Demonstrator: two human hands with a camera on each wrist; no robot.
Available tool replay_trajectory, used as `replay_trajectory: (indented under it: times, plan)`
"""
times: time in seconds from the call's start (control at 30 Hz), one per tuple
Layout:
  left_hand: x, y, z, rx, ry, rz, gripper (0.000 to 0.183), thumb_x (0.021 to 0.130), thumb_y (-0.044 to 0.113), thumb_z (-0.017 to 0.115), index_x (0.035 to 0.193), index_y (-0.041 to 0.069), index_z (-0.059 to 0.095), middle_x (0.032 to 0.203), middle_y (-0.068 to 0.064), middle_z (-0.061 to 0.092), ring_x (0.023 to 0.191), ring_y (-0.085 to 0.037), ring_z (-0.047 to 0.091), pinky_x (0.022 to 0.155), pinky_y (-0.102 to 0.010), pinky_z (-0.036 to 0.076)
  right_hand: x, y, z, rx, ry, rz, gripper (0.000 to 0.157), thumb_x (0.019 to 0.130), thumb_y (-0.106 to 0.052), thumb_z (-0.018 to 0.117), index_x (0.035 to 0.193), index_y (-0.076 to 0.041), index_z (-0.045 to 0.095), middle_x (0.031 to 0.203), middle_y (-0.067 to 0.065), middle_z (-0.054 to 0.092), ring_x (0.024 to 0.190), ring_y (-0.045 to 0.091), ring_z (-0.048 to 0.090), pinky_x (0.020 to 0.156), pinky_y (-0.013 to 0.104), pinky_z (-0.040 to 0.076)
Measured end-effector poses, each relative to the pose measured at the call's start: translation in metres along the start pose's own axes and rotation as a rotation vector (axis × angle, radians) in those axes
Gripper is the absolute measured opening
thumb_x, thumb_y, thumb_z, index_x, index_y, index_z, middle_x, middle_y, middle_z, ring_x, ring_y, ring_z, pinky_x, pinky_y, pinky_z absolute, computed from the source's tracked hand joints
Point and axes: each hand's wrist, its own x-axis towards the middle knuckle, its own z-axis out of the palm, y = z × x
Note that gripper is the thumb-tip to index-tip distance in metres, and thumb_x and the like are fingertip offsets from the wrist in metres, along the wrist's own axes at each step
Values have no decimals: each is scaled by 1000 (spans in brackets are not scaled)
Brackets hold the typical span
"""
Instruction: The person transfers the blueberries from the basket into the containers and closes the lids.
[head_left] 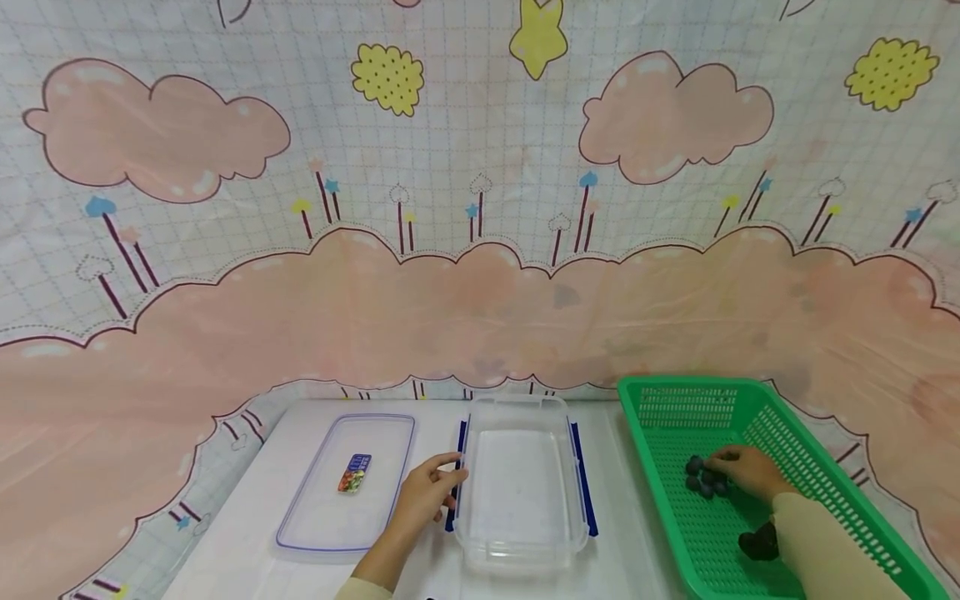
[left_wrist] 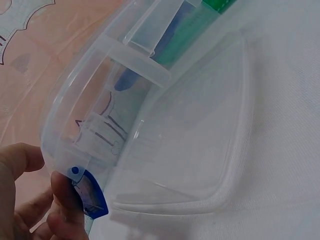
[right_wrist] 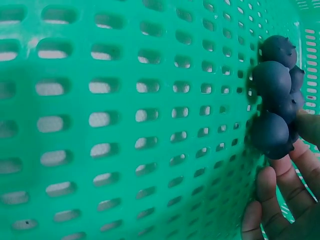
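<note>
A clear plastic food box with blue side latches stands uncovered on the white table. My left hand holds its left side, fingers at the rim and against a blue latch. Inside a green basket on the right lies a cluster of round, dark blue blueberries, their small crowns showing in the right wrist view. My right hand pinches a blueberry at the cluster's edge, partly hidden by the thumb. The cluster is against the basket's perforated bottom.
Left of the box lies its flat clear lid with a blue seal and a colourful label. A dark lumpy item sits in the basket, partly covered by the right sleeve. Behind the table hangs a printed cloth.
</note>
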Motion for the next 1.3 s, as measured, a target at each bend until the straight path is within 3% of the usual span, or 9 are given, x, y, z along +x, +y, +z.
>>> replay_trajectory:
  times: [0.17,0.47,1.0,1.3]
  plan:
    - [0,-1,1,-16,-9,-3,43,90,22,69,129,5,62,79,-3,62,52,-8,55,42,-19,39,0,1,0,3,-10,-9,48,99,-34,55,117,10,63,112,29,63,105,50,56,83,57,49]
    - [-1,-3,0,-25,-17,-21,43,91,23,67,130,5,61,80,-4,61,52,-8,55,43,-19,39,1,3,2,4,-9,5,47,100,-31,53,120,12,61,117,33,59,109,52,54,84,56,49]
    - [2,-5,-1,-29,-12,-14,42,92,25,66,130,7,61,76,-2,60,52,-8,54,43,-18,40,-3,-1,-1,81,19,18,48,102,-29,49,120,14,60,115,34,60,95,39,64,81,53,51]
    - [0,-5,0,-31,-9,-41,43,92,26,66,131,8,61,78,-3,59,55,-10,54,46,-22,48,-1,2,-1,91,28,34,51,102,-32,48,121,15,58,112,32,62,94,35,64,80,53,50]
